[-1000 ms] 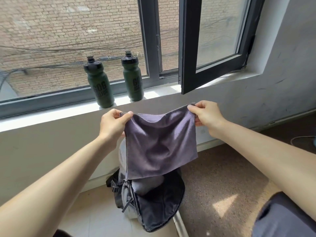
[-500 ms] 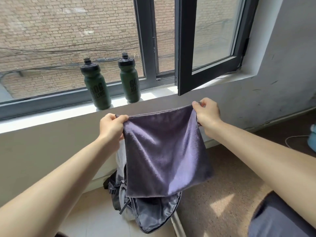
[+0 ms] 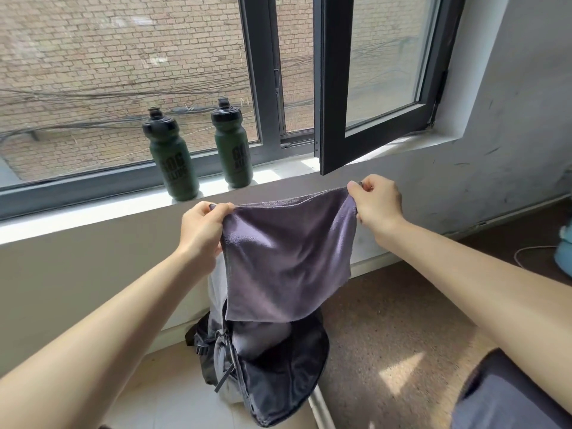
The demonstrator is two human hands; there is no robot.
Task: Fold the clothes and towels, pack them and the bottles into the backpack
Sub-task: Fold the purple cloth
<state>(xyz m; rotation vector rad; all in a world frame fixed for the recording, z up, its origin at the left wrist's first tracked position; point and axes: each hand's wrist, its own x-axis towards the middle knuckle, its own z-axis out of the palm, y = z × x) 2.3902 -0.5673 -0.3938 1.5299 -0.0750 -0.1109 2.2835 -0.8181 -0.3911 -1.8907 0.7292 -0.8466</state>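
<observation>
Raised above the backpack [image 3: 278,376], towel [image 3: 288,258] hangs, top corners pinched by left hand [image 3: 201,230] and right hand [image 3: 376,205].

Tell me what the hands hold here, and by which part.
A purple towel: the left hand pinches its top left corner, the right hand its top right corner.

Both forearms [image 3: 108,320] are bare from the left hand [image 3: 201,230] and right hand [image 3: 376,202] to the picture's edge. A dark slate-blue cloth garment [image 3: 510,397] covers the leg at lower right.
</observation>
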